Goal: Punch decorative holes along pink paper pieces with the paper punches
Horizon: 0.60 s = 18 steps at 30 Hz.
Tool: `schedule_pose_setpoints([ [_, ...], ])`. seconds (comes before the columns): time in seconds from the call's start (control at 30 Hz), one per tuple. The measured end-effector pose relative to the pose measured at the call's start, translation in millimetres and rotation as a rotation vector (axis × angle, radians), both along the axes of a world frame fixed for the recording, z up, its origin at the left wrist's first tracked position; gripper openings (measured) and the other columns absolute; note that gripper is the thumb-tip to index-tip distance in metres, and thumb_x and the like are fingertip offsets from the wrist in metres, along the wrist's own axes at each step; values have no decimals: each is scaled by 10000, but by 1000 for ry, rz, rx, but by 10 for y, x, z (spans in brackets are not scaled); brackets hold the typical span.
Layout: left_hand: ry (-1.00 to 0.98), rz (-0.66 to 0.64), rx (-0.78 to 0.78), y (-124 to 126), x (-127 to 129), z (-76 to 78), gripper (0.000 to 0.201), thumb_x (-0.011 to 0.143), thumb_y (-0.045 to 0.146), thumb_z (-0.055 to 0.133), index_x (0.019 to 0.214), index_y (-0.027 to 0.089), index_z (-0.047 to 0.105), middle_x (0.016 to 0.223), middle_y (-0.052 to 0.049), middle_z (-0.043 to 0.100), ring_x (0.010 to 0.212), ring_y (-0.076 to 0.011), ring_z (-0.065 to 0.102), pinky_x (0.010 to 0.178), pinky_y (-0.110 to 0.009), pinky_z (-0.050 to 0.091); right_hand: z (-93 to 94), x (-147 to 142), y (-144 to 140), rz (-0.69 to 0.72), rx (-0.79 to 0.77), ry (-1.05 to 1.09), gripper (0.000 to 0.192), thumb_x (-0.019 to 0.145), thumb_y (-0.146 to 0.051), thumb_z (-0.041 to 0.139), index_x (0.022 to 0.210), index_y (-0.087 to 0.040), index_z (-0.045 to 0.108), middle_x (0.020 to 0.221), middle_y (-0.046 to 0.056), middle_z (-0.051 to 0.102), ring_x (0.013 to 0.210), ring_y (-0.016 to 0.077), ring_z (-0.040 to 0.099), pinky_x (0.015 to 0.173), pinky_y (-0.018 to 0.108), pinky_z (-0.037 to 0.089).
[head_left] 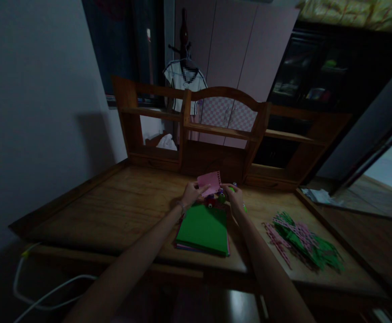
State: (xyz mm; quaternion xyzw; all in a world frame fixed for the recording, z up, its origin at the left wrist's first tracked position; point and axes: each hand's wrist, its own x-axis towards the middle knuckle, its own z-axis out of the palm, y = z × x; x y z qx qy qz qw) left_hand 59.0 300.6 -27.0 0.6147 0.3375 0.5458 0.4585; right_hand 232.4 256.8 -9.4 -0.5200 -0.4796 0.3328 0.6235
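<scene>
holding a small pink sheet of paper point(210, 181) up off the surface point(115, 202), the left hand point(191, 194) has its fingers closed on the sheet's lower left edge, pinching it. the sheet has a toothed or punched-looking right edge, though the dim light makes the detail hard to read. the right hand point(234, 194) sits just beside it on the right, fingers curled around a small tool with green parts point(232, 190); i cannot tell exactly what the tool is, nor how firmly the hand grips it. a small dark red and green object point(212, 204) lies right below the pink sheet, between the two hands, too blurred to name.

just nearer the person lies a stack of coloured paper point(203, 229), green sheet on top, with pink and purple edges peeking out underneath; both forearms pass either side of it. well to the right on the surface is a heap of cut paper strips point(300, 240), green and pink, many with patterned edges.

judging from how things lie, a fair amount of cutting looks done already, given the size of that heap, while the thick stack suggests plenty of paper remains untouched. the pink sheet looks partly worked, with one edge shaped and the rest whole.

behind the surface stands a wooden shelf unit point(223, 130), with a garment on a hanger point(182, 80) beyond it.
</scene>
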Motion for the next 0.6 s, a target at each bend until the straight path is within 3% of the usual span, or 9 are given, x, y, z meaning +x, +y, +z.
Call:
schedule_pose_setpoints([
  [0.6, 14, 28, 19, 9, -1, -8, 441, 636, 444, 740, 871, 73, 711, 873, -122, 711, 724, -194, 646, 647, -261, 482, 11, -6, -17, 36, -37, 77, 328, 601, -382, 690, 828, -145, 679, 675, 39, 636, 559, 134, 552, 496, 220, 413],
])
